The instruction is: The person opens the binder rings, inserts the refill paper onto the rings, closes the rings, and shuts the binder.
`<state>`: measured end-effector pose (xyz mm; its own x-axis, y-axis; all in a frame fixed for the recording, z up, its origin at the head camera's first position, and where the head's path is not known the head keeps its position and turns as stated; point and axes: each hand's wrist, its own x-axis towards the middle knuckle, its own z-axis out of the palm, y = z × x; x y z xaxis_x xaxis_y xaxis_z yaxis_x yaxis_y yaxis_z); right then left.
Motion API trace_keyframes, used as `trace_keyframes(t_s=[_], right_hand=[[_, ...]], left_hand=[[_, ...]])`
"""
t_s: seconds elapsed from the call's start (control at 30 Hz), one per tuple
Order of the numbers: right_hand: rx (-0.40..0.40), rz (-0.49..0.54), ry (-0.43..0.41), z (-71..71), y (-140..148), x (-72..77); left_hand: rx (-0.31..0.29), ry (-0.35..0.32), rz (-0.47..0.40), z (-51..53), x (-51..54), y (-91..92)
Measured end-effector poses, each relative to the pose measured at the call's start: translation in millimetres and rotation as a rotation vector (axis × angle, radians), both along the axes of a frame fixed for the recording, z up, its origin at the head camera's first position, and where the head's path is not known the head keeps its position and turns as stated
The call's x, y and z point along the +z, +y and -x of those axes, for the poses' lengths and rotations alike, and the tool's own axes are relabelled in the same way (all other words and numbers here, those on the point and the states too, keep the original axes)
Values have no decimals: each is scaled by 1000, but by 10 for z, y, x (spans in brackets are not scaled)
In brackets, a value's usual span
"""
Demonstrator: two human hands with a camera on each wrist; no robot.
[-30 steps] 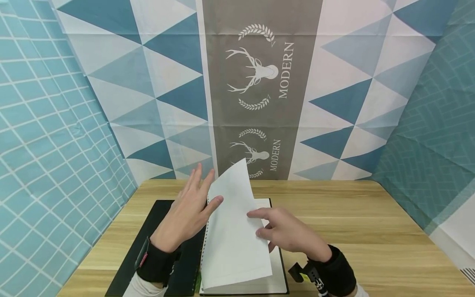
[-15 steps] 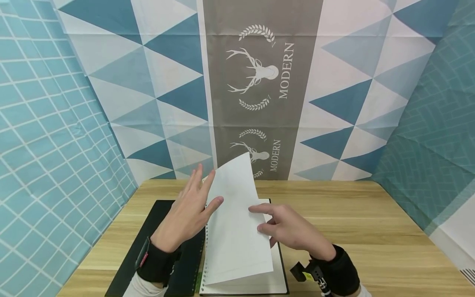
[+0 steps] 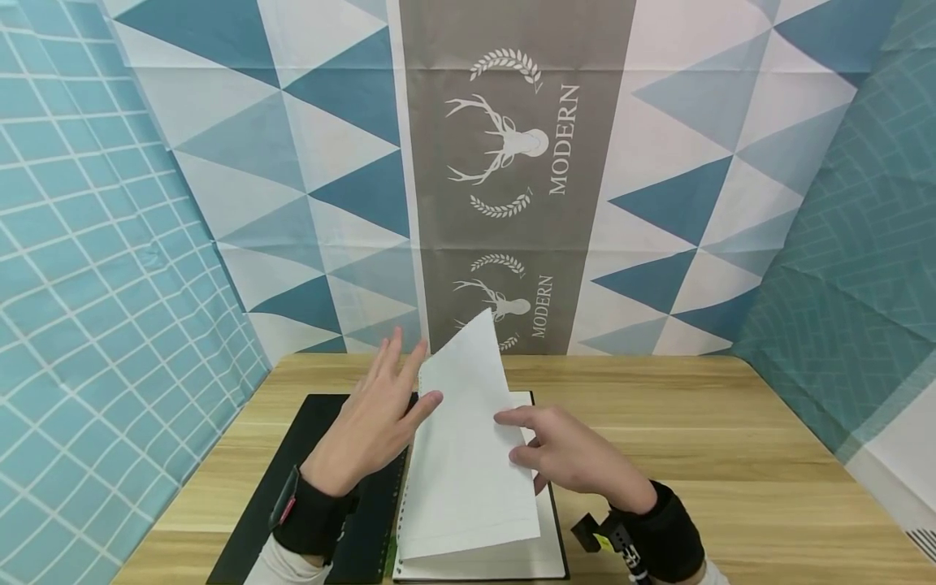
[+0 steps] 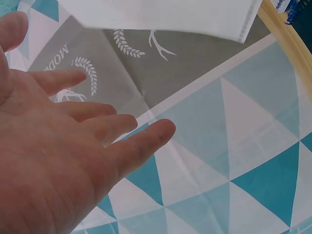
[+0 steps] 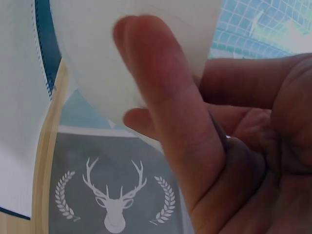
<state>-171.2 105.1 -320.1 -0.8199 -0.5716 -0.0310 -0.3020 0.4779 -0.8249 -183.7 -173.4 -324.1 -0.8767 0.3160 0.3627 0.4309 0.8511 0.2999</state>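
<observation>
Left hand tilted up, fingers spread wide, holding nothing, beside a raised white paper sheet. Right hand, reaching in from the right, index extended, pinches the sheet's right edge above the open black-covered ring-bound notebook on the light wooden table.

White sleeves meet wide black wristbands.

an open notebook lies on the wood-grain table.
</observation>
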Motion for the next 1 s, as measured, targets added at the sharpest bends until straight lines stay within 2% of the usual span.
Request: trace_keyframes(t_s=[0.23,0.37,0.57,0.67,0.77,1.0], right_hand=[[49,-75,-26,-13,11,3],[41,-79,-10,-2,34,0],[15,1,32,3,81,45],[20,62,29,5,73,55],[28,78,15,9,38,36],[61,-31,-64,-3,-43,-28]], left_hand=[[-2,-20,0,-3,-1,-5],[1,-18,6,-10,-5,-3],[6,-17,3,-2,-10,1],[17,-21,11,8,-4,7],[29,-25,19,15,4,17],[10,-50,25,33,-27,35]])
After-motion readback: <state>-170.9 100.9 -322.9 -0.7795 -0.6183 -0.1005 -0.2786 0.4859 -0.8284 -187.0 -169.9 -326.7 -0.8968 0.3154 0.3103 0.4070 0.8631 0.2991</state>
